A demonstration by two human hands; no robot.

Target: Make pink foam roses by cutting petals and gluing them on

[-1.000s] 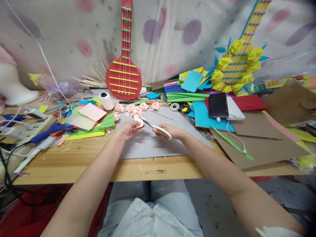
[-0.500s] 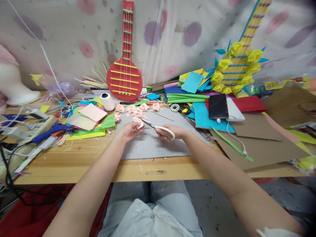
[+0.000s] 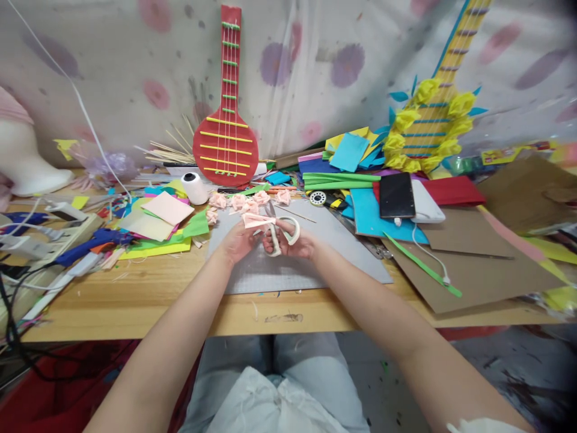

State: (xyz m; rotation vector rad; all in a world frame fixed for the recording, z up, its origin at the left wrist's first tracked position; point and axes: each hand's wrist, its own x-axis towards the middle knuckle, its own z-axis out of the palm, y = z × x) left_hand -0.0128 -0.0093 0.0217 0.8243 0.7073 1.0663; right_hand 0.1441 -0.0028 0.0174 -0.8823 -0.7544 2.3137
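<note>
My left hand (image 3: 240, 242) is closed on a strip of pink crepe paper (image 3: 258, 222), stretched out above the grey cutting mat (image 3: 288, 270). White-handled scissors (image 3: 294, 231) are in my right hand (image 3: 295, 242), their handles spread and the blades pointing up and away from me. The two hands nearly meet, and the fingers of my right hand reach the right end of the strip. Just beyond them several pink paper flowers (image 3: 238, 202) lie along the mat's far edge. A thin stick (image 3: 295, 213) rests on the mat.
A red paper lute (image 3: 225, 150) stands at the back; a yellow one (image 3: 430, 126) with flowers leans right. A thread spool (image 3: 195, 188) and coloured paper (image 3: 167, 209) lie left, near a blue glue gun (image 3: 92, 245). A phone (image 3: 396, 195) and cardboard (image 3: 478, 264) are on the right.
My right hand has moved left to meet my left hand. The scissors have turned from pointing left at the paper to pointing upward, and the pink strip is now held out straight.
</note>
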